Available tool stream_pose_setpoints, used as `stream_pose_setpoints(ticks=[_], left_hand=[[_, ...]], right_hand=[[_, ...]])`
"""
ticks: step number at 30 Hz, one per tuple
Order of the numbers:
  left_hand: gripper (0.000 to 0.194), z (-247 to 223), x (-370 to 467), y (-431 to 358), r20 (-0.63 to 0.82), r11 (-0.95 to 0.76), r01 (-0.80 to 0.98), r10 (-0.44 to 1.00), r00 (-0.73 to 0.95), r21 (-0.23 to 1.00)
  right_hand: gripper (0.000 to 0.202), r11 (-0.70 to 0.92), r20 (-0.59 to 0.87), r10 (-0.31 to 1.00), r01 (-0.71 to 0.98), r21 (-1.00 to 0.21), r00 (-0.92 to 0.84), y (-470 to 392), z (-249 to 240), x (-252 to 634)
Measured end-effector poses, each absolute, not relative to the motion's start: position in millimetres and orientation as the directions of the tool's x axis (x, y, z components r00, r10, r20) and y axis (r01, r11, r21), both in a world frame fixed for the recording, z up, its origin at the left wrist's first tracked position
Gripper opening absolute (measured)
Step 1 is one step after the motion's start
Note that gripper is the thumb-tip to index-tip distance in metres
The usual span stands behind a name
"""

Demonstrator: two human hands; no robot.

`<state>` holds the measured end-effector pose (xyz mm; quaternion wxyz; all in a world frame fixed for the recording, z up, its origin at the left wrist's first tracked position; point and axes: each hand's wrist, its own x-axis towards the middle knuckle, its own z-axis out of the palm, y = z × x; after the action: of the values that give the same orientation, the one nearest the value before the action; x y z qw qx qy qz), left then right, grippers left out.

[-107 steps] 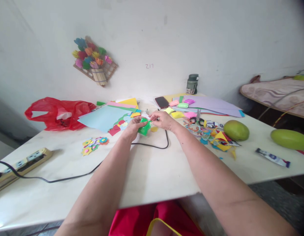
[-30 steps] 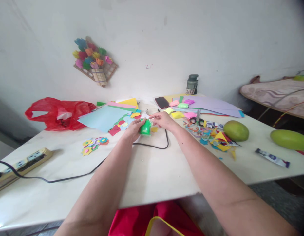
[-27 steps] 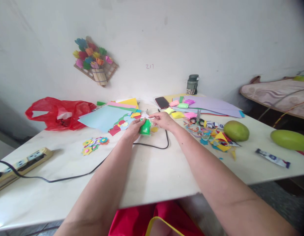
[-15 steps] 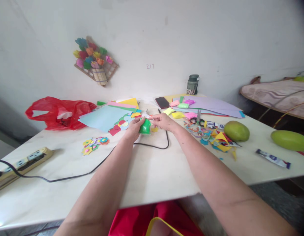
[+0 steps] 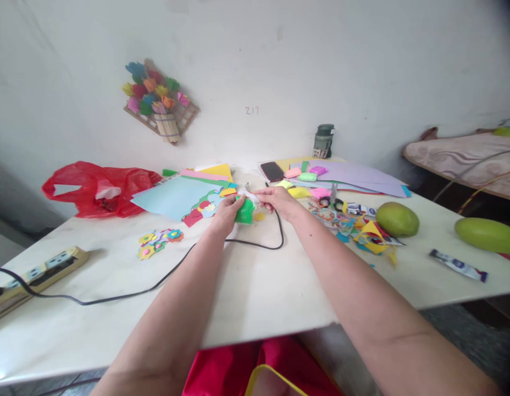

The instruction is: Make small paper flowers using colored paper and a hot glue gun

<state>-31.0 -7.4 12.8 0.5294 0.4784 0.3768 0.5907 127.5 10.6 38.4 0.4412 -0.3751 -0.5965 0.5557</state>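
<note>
My left hand is closed on a bright green packet in clear wrapping, above the middle of the white table. Just right of it, my right hand pinches the clear edge of the wrapping beside the green packet. A small yellow piece lies below the fingers of my right hand. Paper cut-outs with red, yellow and white circles are to the left of my left hand.
A black cable loops across the table from a power strip. Paper flowers and a red bag are left. Scissors, paper scraps, green fruit and a tube are right. A phone lies behind.
The green packet has turned slightly and shifted a little right in my left hand. The fingers of my right hand have moved slightly, and more clear wrapping shows between the hands.
</note>
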Motion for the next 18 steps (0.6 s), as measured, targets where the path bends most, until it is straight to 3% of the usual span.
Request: stream_pose_setpoints(ticks=[4,8,12,18], left_hand=[[0.031,12,-30,-8,0.205,-0.189,-0.219,0.977,0.053,0.957],[0.031,10,-28,-7,0.26,-0.25,-0.164,0.965,0.043,0.954],[0.031,8,-24,-5,0.27,-0.269,-0.129,0.963,-0.01,0.954],[0.036,14,-15,-10,0.265,-0.268,-0.102,0.963,-0.049,0.958]], right_hand=[[0.009,0.019,0.018,0.896,-0.002,-1.0,-0.444,6,41,128],[0.006,0.055,0.018,0.929,0.09,-0.994,-0.371,2,43,124],[0.013,0.201,0.128,0.959,0.286,-0.937,-0.254,4,42,118],[0.017,0.384,0.291,0.92,0.455,-0.803,-0.262,10,48,129]])
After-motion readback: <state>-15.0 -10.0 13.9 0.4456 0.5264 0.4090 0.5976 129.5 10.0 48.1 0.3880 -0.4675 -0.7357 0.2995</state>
